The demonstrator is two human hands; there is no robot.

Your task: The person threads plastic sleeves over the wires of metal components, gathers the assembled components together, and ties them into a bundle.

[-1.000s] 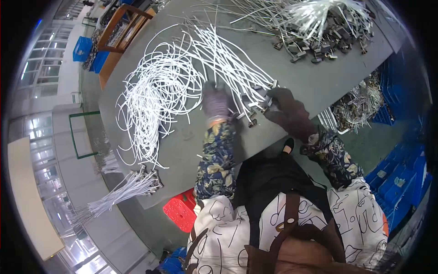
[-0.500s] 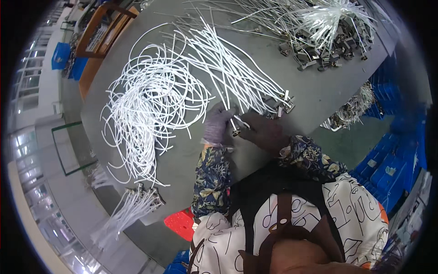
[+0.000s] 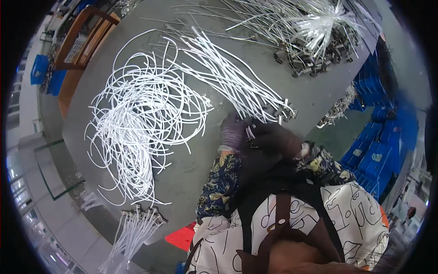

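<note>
Close in front of my body, my left hand (image 3: 232, 132), in a pale purple glove, is closed around a thin white tube (image 3: 249, 133). The tube's near end, with a small metal fitting, pokes out towards the right. My right hand (image 3: 277, 138), in a dark glove, is at that end with its fingers drawn together; what they pinch is hidden. Just beyond both hands lies a bundle of white tubes (image 3: 228, 75) with metal fittings (image 3: 286, 111) on their near right ends. To the left spreads a large tangled heap of white tubes (image 3: 132, 118).
Metal brackets (image 3: 315, 59) with long thin wires and a clear plastic strip bunch (image 3: 321, 32) lie at the far right. Another tube bundle (image 3: 137, 228) hangs over the table's near left edge. Blue crates (image 3: 369, 155) stand right; a wooden chair (image 3: 68, 50) stands far left.
My hands have come slightly nearer and to the right. The tube between them, seen stretching away beyond my left hand before, now shows mainly at its near end. The view has shifted a little.
</note>
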